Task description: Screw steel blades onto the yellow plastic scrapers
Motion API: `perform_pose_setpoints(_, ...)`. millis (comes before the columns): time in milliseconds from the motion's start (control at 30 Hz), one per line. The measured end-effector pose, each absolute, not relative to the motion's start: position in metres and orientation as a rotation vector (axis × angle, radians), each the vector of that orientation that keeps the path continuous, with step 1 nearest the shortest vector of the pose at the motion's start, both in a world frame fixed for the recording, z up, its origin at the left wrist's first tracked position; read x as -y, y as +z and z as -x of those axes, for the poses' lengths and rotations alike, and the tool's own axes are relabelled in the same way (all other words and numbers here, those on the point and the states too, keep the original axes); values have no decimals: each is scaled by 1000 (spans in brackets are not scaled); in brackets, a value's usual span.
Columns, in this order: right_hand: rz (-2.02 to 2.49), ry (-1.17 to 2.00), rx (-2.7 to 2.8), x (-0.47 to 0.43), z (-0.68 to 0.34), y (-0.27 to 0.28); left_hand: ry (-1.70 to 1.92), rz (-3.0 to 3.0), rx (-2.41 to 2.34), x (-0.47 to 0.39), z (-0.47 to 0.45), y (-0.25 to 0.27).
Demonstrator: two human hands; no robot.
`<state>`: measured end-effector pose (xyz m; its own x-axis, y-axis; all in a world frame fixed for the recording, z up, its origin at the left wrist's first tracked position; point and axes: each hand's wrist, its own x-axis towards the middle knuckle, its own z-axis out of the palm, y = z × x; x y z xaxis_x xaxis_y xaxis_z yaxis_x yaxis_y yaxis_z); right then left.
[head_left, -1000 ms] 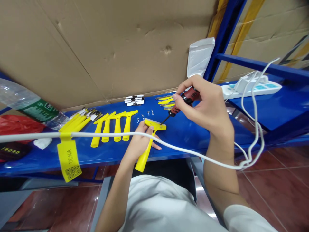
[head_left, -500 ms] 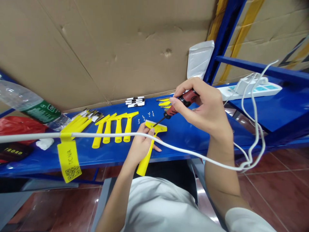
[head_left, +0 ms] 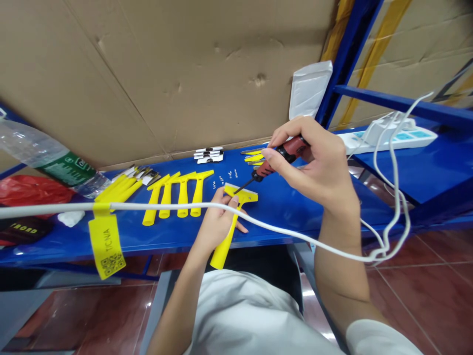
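Note:
My left hand (head_left: 219, 222) is closed around the neck of a yellow scraper (head_left: 225, 245), whose long handle points down toward my lap. In my right hand (head_left: 320, 165) is a red and black screwdriver (head_left: 275, 160), held at a slant. Its thin shaft reaches the left part of the scraper's head, close to my left thumb; the tip's exact contact is too small to see. Left of my hands, several yellow scraper handles (head_left: 182, 197) lie in a row on the blue shelf (head_left: 291, 217). Farther left is a bunch of yellow scrapers (head_left: 121, 190) with dark ends.
Small black-and-white packs (head_left: 209, 155) and flat yellow pieces (head_left: 254, 157) lie at the back by the cardboard (head_left: 166, 74). A plastic bottle (head_left: 51, 158) and red bag (head_left: 25, 195) are at left, a power strip (head_left: 414, 138) at right. A white cable (head_left: 295, 236) crosses in front.
The whole view has shifted slightly, so things appear a little farther right. Both hands keep their hold, and the screwdriver stays at the scraper's head.

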<state>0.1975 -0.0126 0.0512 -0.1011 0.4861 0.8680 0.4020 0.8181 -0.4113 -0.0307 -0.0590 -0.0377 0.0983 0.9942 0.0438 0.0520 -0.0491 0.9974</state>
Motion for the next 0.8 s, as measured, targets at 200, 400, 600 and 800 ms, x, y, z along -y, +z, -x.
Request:
perform_pose_setpoints(200,708,82,1722,11,-198,51,1150,-1322,-1160,59,30,-37)
perform_pose_setpoints(400,702,102,1699,11,-198,52,1182,-1339,-1140,61,30,-35)
perform_pose_setpoints(600,666,71,1722,15,-195,53,1250,-1313,-1062,62,29,-32)
perform_pose_setpoints(800,581,31,1757,16,-194,53,1217,-1316,-1061,61,28,-35)
